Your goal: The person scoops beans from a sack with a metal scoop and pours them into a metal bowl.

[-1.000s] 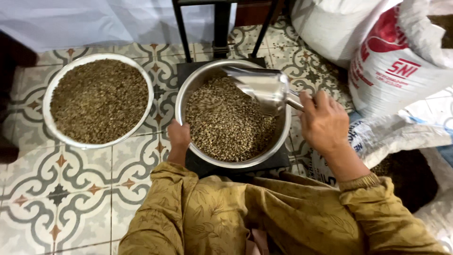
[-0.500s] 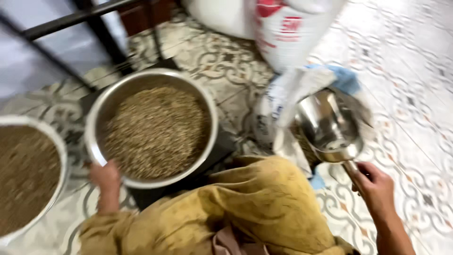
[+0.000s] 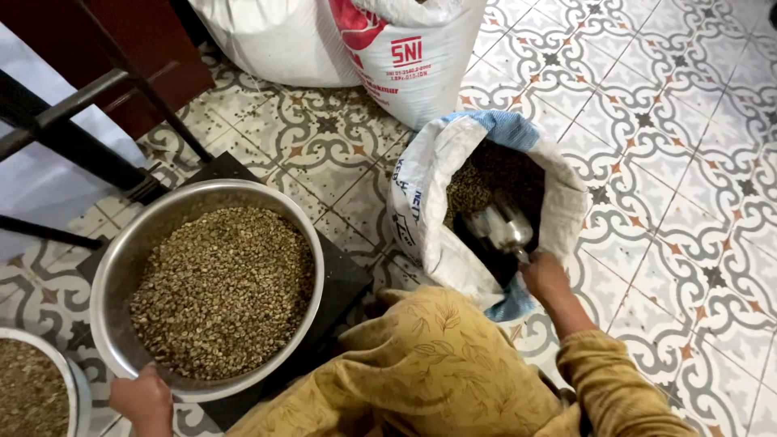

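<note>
Beans fill the steel bowl (image 3: 212, 285) to well over half, and more remain in the open sack (image 3: 453, 202) just beside it. Right hand (image 3: 544, 277) reaches into the sack, fingers clenched on the handle of a metal scoop (image 3: 503, 228) lying low among the beans. Left hand (image 3: 144, 398) grips the bowl's near rim.

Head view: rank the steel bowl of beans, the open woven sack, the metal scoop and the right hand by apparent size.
1. steel bowl of beans
2. open woven sack, somewhat smaller; it lies about as near the camera, so the order seems safe
3. right hand and metal scoop look alike; the scoop is partly inside the sack.
</note>
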